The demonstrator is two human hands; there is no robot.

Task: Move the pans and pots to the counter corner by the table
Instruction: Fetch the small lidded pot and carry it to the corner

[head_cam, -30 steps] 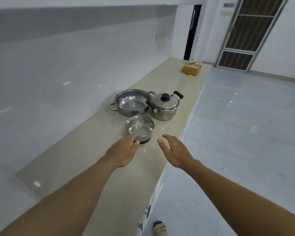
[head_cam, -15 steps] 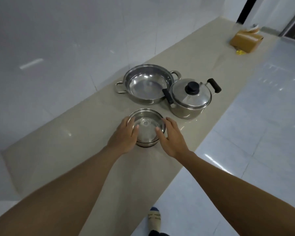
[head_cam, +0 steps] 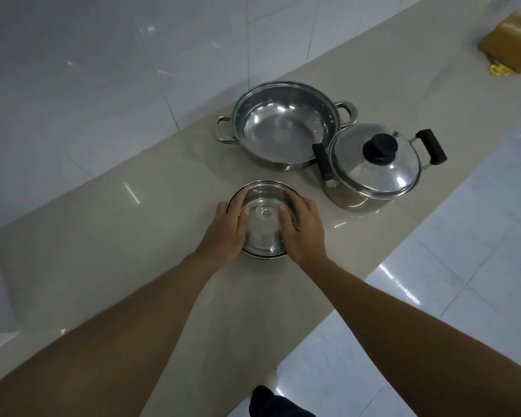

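Left hand [head_cam: 227, 227]: on near-left side of small lidded pot [head_cam: 263, 219], thumb over glass lid, fingers round the rim.
Right hand [head_cam: 303, 225]: on near-right side of same pot, thumb on lid, fingers along far-right rim.
Hands, state: clamped on the small pot from both sides, w/ the pot between them.
Small pot, position: sat on bench [head_cam: 133, 266], nearest of three vessels, approx. mid-width of bench. Lift not evident; base hidden by hands, cannot tell.
Step in hand (judged): securing pot for carry to the corner.
Method advice: press evenly both sides, keep thumbs on lid so it cannot slide, raise level, clear neighbours before turning.
Obstruction: lidded pot w/ black knob [head_cam: 373, 167] just beside, far-right; its near black handle [head_cam: 322, 161] points toward the grip zone. Risk of knock if swung right.
Open steel pan [head_cam: 286, 124]: behind, empty, touching or overlapping that handle; cannot tell which.
Far end: cardboard box [head_cam: 509, 49], well apart, no hindrance.
Remaining (judged): three vessels not yet moved.
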